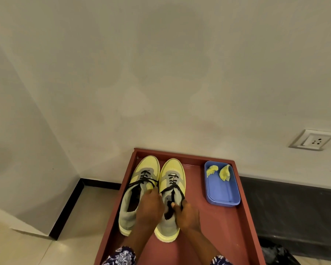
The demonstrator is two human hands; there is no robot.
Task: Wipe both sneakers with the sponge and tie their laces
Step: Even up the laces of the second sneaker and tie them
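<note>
Against the pale wall, your red tray [225,222] carried both sneakers toes at 12 o'clock, and your left hand [150,208] and right hand [185,212] each pinched a black lace [177,189] of the right sneaker [170,175], the sponge pieces [224,173] idle at 2 o'clock.

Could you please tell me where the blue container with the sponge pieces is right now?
In the head view, the blue container sits at the far right of the red tray, right of the right-hand sneaker and below the wall socket.
</note>
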